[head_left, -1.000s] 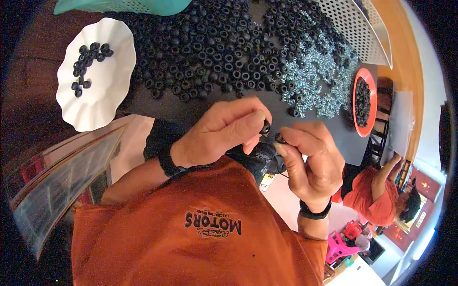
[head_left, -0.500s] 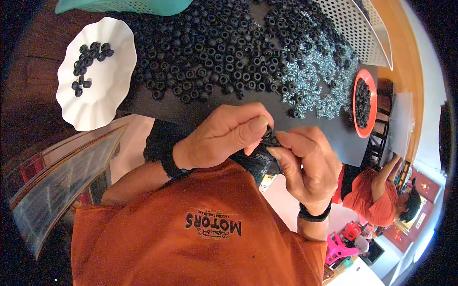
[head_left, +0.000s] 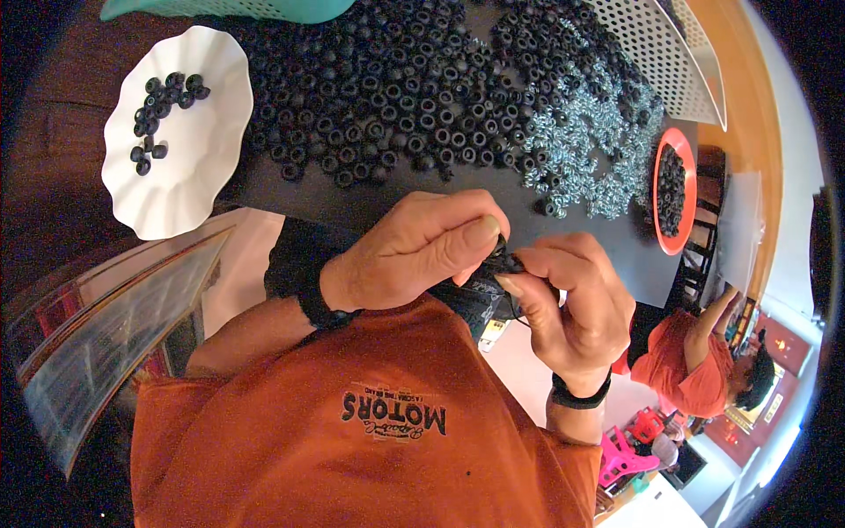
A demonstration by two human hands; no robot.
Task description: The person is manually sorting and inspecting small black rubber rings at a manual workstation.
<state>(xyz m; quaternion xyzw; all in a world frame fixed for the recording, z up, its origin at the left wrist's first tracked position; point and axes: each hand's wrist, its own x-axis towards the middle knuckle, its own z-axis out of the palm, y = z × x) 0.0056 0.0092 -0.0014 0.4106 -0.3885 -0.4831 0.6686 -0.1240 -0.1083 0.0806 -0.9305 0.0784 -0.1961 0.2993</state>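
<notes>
Just in front of my chest, at the near edge of the dark table, both hands work close together. My left hand (head_left: 422, 251) is closed, thumb and forefinger pinching a small black round piece (head_left: 499, 249), partly hidden by the thumb. Opposite it, my right hand (head_left: 572, 304) pinches with thumb and forefinger at a small dark part beside that piece; its shape is too hidden to tell. Beyond the hands lies a big spread of black barrel-shaped pieces with holes (head_left: 378, 97). To its right are many small metal springs (head_left: 585, 145).
A white scalloped plate (head_left: 207, 167) at left holds several black pieces. An orange-red plate (head_left: 690, 189) of small black parts stands at right. A green basket (head_left: 229, 7) and a white perforated basket (head_left: 651, 53) sit at the far side. Another person (head_left: 695, 356) is at right.
My hands stay close together, with the right hand shifted slightly and its fingertips turned a little against the small black piece. The plates and scattered parts have not moved on the table.
</notes>
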